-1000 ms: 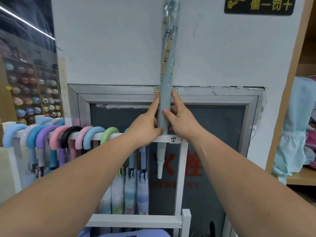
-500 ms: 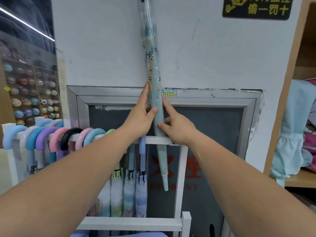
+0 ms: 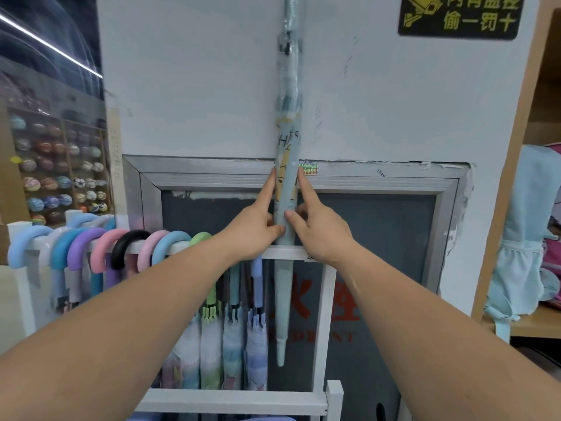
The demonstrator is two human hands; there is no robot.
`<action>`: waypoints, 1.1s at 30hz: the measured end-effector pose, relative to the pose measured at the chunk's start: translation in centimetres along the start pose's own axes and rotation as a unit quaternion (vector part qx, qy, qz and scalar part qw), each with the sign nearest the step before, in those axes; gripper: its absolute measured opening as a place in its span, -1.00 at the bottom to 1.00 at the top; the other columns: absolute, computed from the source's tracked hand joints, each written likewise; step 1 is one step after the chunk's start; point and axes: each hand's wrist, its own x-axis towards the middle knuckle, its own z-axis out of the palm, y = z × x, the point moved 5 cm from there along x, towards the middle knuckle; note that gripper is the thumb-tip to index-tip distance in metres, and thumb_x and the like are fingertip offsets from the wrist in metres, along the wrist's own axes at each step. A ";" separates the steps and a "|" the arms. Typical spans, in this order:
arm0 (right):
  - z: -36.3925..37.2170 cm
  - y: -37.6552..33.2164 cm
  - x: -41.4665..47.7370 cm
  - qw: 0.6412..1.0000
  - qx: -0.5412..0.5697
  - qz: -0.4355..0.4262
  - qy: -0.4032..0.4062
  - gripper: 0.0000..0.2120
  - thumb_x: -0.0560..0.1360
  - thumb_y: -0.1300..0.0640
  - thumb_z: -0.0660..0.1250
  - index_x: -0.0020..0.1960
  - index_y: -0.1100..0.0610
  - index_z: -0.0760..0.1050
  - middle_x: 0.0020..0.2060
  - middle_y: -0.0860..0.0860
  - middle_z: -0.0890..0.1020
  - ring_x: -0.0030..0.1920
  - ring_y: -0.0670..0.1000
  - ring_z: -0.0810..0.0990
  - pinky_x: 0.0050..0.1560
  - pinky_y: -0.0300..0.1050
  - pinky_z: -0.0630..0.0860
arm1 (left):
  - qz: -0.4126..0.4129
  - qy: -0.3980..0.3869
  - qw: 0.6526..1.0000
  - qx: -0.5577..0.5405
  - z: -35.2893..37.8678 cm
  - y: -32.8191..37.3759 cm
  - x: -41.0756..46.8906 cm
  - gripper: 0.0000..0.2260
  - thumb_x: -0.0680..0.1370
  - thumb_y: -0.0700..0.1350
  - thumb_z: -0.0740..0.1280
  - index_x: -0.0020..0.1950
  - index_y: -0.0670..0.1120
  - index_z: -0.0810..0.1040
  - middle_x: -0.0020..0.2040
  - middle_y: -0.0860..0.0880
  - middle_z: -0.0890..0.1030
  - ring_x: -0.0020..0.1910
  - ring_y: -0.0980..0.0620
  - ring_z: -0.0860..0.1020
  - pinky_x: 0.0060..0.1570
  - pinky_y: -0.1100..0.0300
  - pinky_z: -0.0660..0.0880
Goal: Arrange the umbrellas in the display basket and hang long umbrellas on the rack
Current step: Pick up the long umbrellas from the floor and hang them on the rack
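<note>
Head view: a long pale-blue umbrella, wrapped in a clear plastic sleeve, stands upright against the white wall. Its upper end runs out of the top of the frame and its tip points down. The shaft passes behind the top rail of the white rack, and the tip hangs between the top and bottom rails, just left of the rack's right post.

The left hand grips the umbrella from its left side, just above the top rail. Its index finger lies straight up along the fabric and its thumb is curled onto the front. The right hand grips it from the right at the same height, index finger likewise stretched upward and thumb pressed onto the shaft. The two thumbs nearly meet on the shaft.

Left of the hands, a row of hung umbrellas hooks over the same rail by curved handles in blue, purple, pink, black and green.

Behind the rack is a metal-framed hydrant door, and a black-and-yellow sign is fixed to the wall above. Shelves of balls stand far left, and a light-blue backpack sits on a shelf at the right.
</note>
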 end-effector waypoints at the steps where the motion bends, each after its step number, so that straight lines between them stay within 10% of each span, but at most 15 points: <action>1: 0.0 0.1 0.0 1.000 -0.002 0.004 0.007 -0.25 0.65 -0.10 0.17 0.52 -0.38 -0.36 -0.15 -0.20 0.59 -0.21 -0.08 0.60 -0.25 -0.07 0.48 | 0.003 -0.004 1.000 -0.002 0.0 0.0 0.0 -0.10 0.61 -0.17 0.33 0.51 0.47 -0.27 -0.36 -0.04 0.49 -0.40 0.06 0.42 -0.33 0.22 0.41; 8: 0.2 0.4 -0.1 0.999 -0.051 0.007 0.008 -0.09 0.60 -0.10 0.27 0.53 -0.27 -0.45 -0.30 -0.13 0.63 -0.28 -0.05 0.61 -0.33 -0.09 0.45 | 0.012 0.080 0.987 -0.139 -0.7 0.0 1.0 -0.53 0.63 -0.14 0.24 0.41 0.35 0.34 0.08 0.05 0.69 0.12 0.04 0.64 0.29 -0.11 0.50; 17: 0.1 0.9 0.0 0.999 -0.033 0.001 -0.021 -0.28 0.57 -0.15 0.27 0.56 -0.35 -0.09 -0.23 -0.19 0.67 -0.20 -0.12 0.61 -0.15 -0.08 0.53 | 0.037 0.111 0.974 -0.194 -2.0 1.6 1.4 -0.42 0.65 -0.17 0.30 0.53 0.30 0.20 0.17 0.03 0.68 0.11 0.03 0.67 0.12 -0.13 0.62; 22: -0.3 1.7 1.4 0.984 0.175 0.018 0.027 -0.50 0.57 -0.17 0.25 0.47 -0.35 0.20 -0.12 -0.03 0.68 -0.05 0.00 0.67 0.03 0.17 0.62 | 0.012 0.033 0.992 -0.119 -0.9 0.7 0.2 -0.35 0.63 -0.23 0.30 0.57 0.25 0.10 -0.08 0.05 0.74 -0.06 0.09 0.71 0.04 0.07 0.59; 33: -1.8 0.5 2.3 0.977 0.211 0.026 -0.026 -0.54 0.61 0.10 0.34 0.41 -0.11 0.23 -0.02 0.01 0.72 0.00 0.10 0.71 -0.09 0.27 0.66 | 0.012 0.035 0.991 -0.126 -0.3 0.3 0.6 -0.45 0.61 -0.17 0.34 0.50 0.24 0.24 0.00 -0.04 0.73 0.01 0.02 0.70 0.17 -0.05 0.58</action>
